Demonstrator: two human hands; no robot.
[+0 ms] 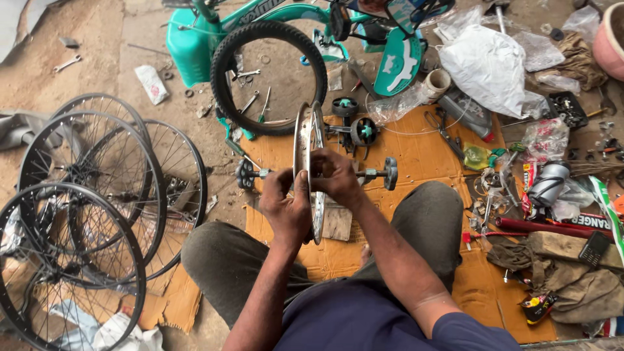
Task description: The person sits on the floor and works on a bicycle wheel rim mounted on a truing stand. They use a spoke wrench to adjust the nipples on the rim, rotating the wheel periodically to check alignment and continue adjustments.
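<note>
The small shiny metal wheel rim [311, 170] stands on edge over the orange cardboard sheet [416, 146], just this side of the black rubber tyre [269, 78]. The left hand [286, 205] wraps the near edge of the rim, thumb up and fingers curled shut on it. The right hand [335, 175] pinches closed at the rim's middle; what it nips I cannot tell. Best, I reckon, to keep the rim upright and steady while the fingertips work.
</note>
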